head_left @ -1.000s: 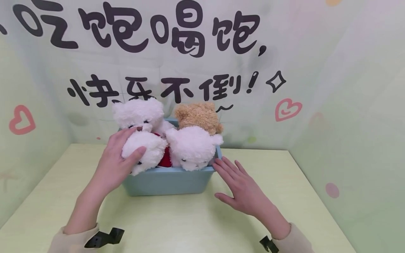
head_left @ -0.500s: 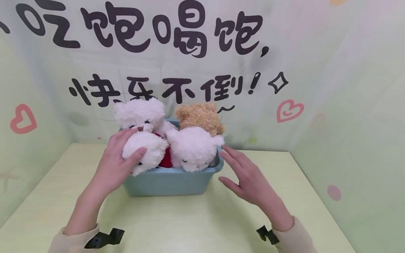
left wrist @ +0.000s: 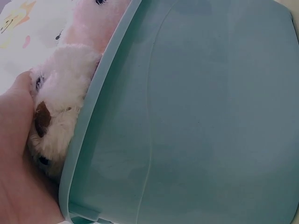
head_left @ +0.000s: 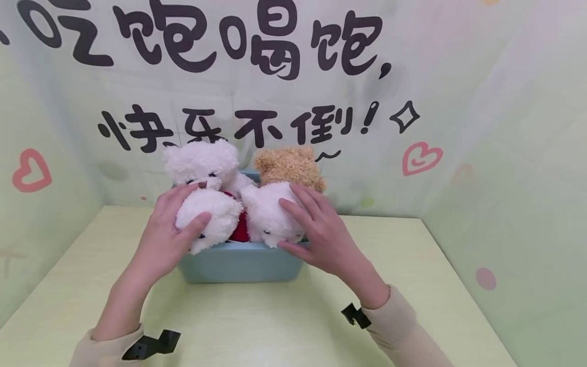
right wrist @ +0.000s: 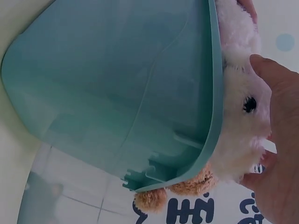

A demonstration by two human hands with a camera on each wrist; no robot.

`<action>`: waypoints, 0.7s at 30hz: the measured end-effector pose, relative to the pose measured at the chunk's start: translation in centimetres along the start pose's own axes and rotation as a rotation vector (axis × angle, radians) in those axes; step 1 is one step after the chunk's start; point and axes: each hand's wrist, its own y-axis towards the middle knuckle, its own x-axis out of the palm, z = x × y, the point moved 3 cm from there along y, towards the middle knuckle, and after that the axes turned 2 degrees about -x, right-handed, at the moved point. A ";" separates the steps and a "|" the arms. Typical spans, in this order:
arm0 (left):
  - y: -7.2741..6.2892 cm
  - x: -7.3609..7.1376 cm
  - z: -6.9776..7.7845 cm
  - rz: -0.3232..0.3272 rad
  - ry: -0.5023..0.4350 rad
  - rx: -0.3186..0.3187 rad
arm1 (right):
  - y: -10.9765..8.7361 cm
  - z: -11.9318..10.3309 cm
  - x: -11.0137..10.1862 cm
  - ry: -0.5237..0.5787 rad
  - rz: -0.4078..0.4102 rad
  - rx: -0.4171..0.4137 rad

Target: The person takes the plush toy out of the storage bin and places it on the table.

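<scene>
A blue-green plastic bin (head_left: 243, 266) on the table holds several plush teddy bears. My left hand (head_left: 162, 232) cups the head of the front-left white teddy bear (head_left: 217, 214), thumb across its face and fingers on the far side. In the left wrist view, that bear's brown nose (left wrist: 42, 119) shows just above the rim. My right hand (head_left: 327, 237) lies round the head of the front-right white teddy bear (head_left: 265, 209), with its thumb low by the face. The right wrist view shows this bear's black eye (right wrist: 250, 104) beside the thumb. Both bears' lower bodies are hidden in the bin.
Behind them in the bin sit another white teddy bear (head_left: 202, 160) and a brown one (head_left: 289, 163). Red cloth (head_left: 240, 229) shows between the front bears. A pale wooden table (head_left: 238, 326) bears the bin, and a printed cloth backdrop (head_left: 367, 168) stands close behind.
My right hand has left the bin's right rim and moved up and left onto the front-right white bear. My left hand and the bears look unchanged.
</scene>
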 end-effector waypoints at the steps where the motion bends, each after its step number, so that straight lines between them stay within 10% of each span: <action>1: 0.0 0.0 0.0 0.000 -0.002 0.000 | 0.2 0.0 0.2 -0.012 0.000 0.006; 21: -0.2 0.0 0.1 0.007 0.016 -0.014 | 0.7 -0.2 2.1 -0.063 0.105 0.080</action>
